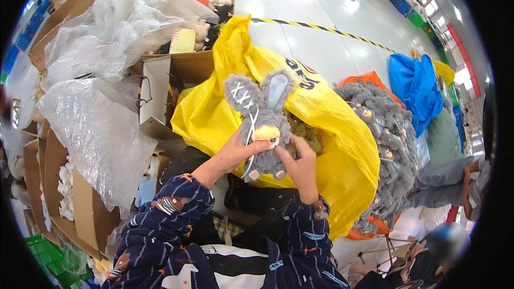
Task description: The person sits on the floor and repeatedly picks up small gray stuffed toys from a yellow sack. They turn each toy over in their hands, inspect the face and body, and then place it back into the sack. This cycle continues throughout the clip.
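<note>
The grey plush rabbit (267, 129) is grasped by left hand (236, 153) and right hand (301, 167) above the yellow sack (342, 144), and its loose white lace (253, 125) could be tangled by careless turning.

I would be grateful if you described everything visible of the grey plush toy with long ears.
The grey plush toy looks soft and curly-furred. Its ears point toward the picture's top: the left one in view bears white crisscross lacing, the other a smooth pale lining. A white cord trails down its side, past a yellow patch, toward two pale-padded feet. The left hand grips it, thumb across the front; the right hand touches its other side, above the yellow sack.
</note>
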Action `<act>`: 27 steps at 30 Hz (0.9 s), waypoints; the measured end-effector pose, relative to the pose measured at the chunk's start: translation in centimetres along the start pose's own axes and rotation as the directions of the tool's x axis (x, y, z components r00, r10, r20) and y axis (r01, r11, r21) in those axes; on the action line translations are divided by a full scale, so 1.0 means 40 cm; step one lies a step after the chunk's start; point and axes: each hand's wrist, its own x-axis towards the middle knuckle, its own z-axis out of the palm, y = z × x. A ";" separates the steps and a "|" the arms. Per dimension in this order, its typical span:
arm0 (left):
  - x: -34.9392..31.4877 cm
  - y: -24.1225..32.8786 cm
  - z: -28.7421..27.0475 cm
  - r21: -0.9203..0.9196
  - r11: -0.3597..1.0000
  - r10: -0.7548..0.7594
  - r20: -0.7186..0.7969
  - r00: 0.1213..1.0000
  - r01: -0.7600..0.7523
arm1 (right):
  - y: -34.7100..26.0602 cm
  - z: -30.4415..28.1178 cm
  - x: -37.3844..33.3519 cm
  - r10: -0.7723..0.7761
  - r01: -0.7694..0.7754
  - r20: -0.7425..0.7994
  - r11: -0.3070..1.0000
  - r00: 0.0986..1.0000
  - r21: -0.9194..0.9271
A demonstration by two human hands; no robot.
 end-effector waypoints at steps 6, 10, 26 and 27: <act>-0.001 -0.011 -0.009 0.003 0.999 0.032 -0.054 0.998 -0.032 | 0.020 0.023 -0.035 0.048 -0.049 0.013 0.998 0.999 0.051; -0.002 -0.017 -0.026 -0.052 0.998 0.024 -0.087 0.996 -0.029 | 0.007 0.049 -0.022 0.667 -0.625 0.173 0.532 0.725 0.571; 0.007 -0.007 -0.024 -0.241 0.969 -0.022 -0.290 0.957 -0.051 | 0.033 0.067 -0.051 0.557 -0.530 0.378 0.135 0.739 0.838; 0.009 -0.004 -0.021 -0.245 0.968 -0.025 -0.282 0.959 -0.047 | 0.020 0.073 -0.050 0.568 -0.516 0.334 0.192 0.752 0.835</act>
